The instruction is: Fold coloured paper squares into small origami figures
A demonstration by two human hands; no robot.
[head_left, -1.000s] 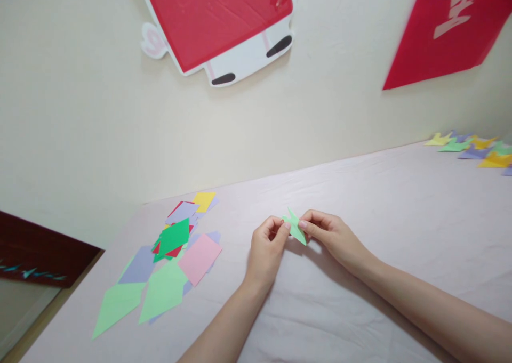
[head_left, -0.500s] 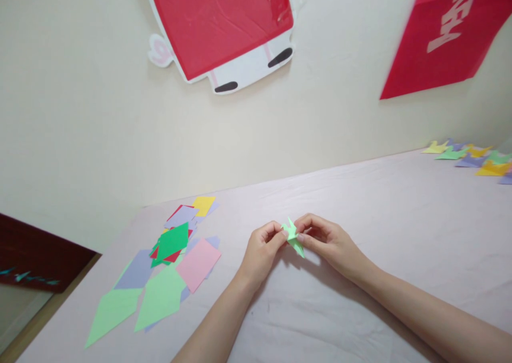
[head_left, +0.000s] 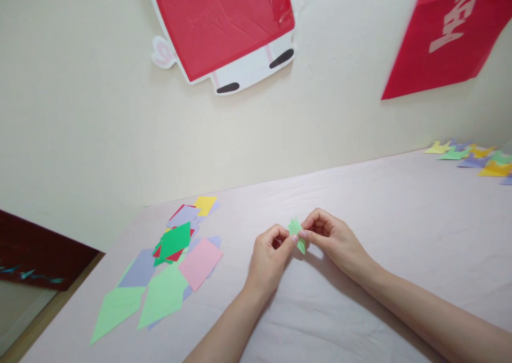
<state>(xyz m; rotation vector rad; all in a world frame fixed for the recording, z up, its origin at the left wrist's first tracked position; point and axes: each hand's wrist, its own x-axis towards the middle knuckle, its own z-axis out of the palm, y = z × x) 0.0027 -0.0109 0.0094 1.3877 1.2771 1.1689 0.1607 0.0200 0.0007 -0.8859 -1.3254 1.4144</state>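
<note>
A small light green folded paper piece (head_left: 296,228), creased and pointed at its lower end, is held up between my hands over the cloth-covered table. My left hand (head_left: 271,253) pinches its left side between thumb and fingers. On the opposite side, my right hand (head_left: 332,236) grips it by thumb and fingertips. Both hands are closed on the paper, and the fingertips cover parts of its edges. Its exact folds are too small to make out.
Loose coloured paper sheets lie on the left, among them a pink sheet (head_left: 200,263), a dark green sheet (head_left: 175,244) and a light green sheet (head_left: 163,293). Several folded paper birds (head_left: 496,168) stand at the far right, by the wall (head_left: 240,139). Pale cloth (head_left: 360,192) covers the table.
The folded paper has turned between my fingers: the upright points seen before no longer stick up, and it looks flatter. Both hands have shifted slightly right.
</note>
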